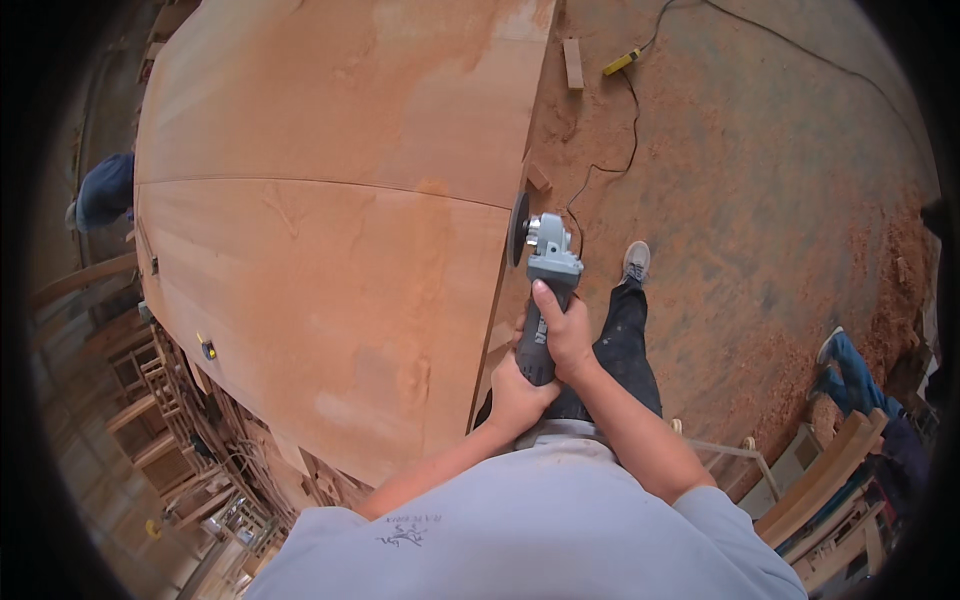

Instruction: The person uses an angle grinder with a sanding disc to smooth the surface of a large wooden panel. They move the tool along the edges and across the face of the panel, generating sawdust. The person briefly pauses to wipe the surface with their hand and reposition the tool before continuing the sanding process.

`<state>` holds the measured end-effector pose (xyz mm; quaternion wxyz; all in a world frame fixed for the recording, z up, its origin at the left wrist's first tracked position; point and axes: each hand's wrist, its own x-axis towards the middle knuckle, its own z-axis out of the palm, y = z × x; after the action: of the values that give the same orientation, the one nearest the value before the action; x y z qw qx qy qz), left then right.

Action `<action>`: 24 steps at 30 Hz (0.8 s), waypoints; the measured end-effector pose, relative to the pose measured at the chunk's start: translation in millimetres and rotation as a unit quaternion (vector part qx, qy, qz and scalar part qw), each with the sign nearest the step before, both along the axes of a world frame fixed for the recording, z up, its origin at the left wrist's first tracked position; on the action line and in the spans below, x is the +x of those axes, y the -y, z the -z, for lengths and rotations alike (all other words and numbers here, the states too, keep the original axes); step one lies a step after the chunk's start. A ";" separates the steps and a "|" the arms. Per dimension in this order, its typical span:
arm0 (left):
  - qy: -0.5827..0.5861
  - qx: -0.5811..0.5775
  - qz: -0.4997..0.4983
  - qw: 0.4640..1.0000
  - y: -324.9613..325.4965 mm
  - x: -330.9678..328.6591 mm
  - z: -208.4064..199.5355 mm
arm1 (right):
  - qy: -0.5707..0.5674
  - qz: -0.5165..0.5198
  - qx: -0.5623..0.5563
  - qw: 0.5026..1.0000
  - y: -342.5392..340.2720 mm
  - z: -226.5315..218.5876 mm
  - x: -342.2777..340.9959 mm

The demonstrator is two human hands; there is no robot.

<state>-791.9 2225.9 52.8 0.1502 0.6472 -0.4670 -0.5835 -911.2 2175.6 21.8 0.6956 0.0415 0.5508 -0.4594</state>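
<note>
Both my hands are wrapped round an angle grinder (pixel 553 262) with a grey metal head and a dark body. My left hand (pixel 518 398) grips the rear of the body, low down. Farther forward, my right hand (pixel 568 335) closes on it with the thumb laid along the top. The dark disc (pixel 518 229) stands on edge at the grinder's left side, right by the edge of a large wooden panel (pixel 330 260). Whether disc and wood touch, I cannot tell. Reddish dust lies over the panel, and a thin seam crosses it.
A black cable (pixel 632 130) runs across the dusty floor (pixel 740 180) to a yellow power strip (pixel 621 62). Wood offcuts (pixel 572 64) lie near the panel. A tape measure (pixel 208 349) rests at its left edge. People (pixel 105 193) are at far left and right, beside stacked timber (pixel 820 480).
</note>
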 end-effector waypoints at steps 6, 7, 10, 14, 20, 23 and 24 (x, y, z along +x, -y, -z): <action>0.025 0.024 0.012 0.999 1.0 -1.0 1.3 | -0.011 -0.023 0.004 1.000 0.6 3.7 -2.6; 0.017 0.022 0.007 1.000 2.1 -2.1 -1.5 | -0.010 -0.024 0.003 1.000 1.6 5.7 -3.5; -0.004 0.027 -0.012 1.000 1.6 -4.7 -2.0 | -0.022 -0.027 0.002 0.999 0.9 -0.5 -3.5; -0.010 0.021 -0.017 1.000 -10.6 0.7 10.3 | -0.018 -0.023 0.002 1.000 -2.0 0.7 -1.8; -0.002 0.014 -0.007 1.000 -3.5 -2.9 6.5 | -0.042 -0.026 -0.002 0.999 -1.4 2.7 -3.9; 0.004 0.054 -0.012 0.998 -9.1 -1.7 5.5 | -0.033 -0.027 0.013 0.999 -0.3 -4.1 -4.5; 0.000 0.025 -0.014 1.000 -6.6 -3.8 5.1 | -0.030 -0.025 0.007 0.999 -1.1 -1.3 -4.2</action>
<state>-795.7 2232.4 47.8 0.1422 0.6573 -0.4429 -0.5930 -915.5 2176.6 23.1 0.6895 0.0192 0.5757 -0.4391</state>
